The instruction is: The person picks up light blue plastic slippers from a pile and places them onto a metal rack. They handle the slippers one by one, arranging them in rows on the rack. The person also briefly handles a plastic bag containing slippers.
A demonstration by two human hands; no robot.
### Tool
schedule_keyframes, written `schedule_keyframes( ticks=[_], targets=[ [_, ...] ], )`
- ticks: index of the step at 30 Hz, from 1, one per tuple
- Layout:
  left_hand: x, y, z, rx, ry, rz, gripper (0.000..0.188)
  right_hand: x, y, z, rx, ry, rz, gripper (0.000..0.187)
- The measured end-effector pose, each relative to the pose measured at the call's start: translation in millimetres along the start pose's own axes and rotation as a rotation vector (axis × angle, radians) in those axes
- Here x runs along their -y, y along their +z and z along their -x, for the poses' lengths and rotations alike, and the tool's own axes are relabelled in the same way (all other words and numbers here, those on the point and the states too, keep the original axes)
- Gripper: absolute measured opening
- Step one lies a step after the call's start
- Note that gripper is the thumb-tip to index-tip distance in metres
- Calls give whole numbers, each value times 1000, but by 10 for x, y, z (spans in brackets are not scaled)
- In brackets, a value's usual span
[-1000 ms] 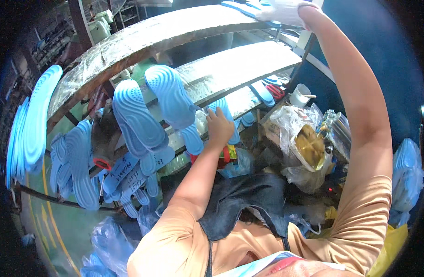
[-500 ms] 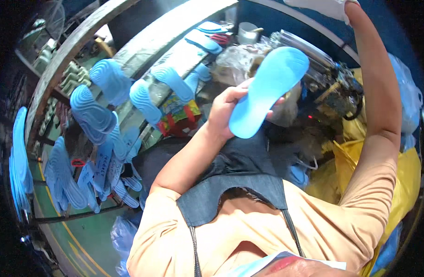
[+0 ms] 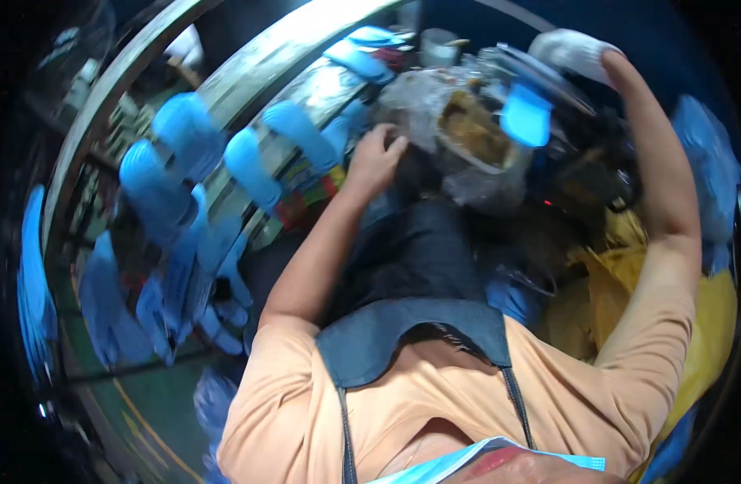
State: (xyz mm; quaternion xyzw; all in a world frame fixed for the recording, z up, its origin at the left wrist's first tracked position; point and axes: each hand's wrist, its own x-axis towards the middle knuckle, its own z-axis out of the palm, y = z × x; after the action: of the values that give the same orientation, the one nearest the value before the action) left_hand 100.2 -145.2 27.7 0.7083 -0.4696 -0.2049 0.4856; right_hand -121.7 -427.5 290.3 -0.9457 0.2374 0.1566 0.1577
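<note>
My left hand (image 3: 376, 160) is bare and empty, its fingers loosely bent and the thumb apart, beside the row of blue insoles. Toward the right, a blue insole (image 3: 526, 117) sits at the shiny metal rollers (image 3: 548, 79) of a machine; only part of it shows. My right hand (image 3: 570, 55), in a white glove, is just above and beyond the rollers; its fingers are blurred and I cannot see whether they grip anything. An open container with brown contents (image 3: 473, 133), wrapped in clear plastic, lies between my left hand and the insole.
Several blue insoles (image 3: 253, 171) hang over a pale rail on the left, with more bunches (image 3: 35, 274) lower down. A whitish cup (image 3: 440, 48) with a stick stands at the back. Yellow sacking (image 3: 701, 339) and a bluish plastic bag (image 3: 705, 173) are at the right.
The blue insole has left my left hand and is at the rollers. My left hand has drawn back to the left; my gloved right hand has come down toward the machine.
</note>
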Motion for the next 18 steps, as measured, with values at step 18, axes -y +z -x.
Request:
schedule_keyframes(
  ticks=[18],
  targets=[
    [1566, -1630, 89, -537, -498, -692, 67, -163, -785, -414, -539, 139, 20, 41]
  ],
)
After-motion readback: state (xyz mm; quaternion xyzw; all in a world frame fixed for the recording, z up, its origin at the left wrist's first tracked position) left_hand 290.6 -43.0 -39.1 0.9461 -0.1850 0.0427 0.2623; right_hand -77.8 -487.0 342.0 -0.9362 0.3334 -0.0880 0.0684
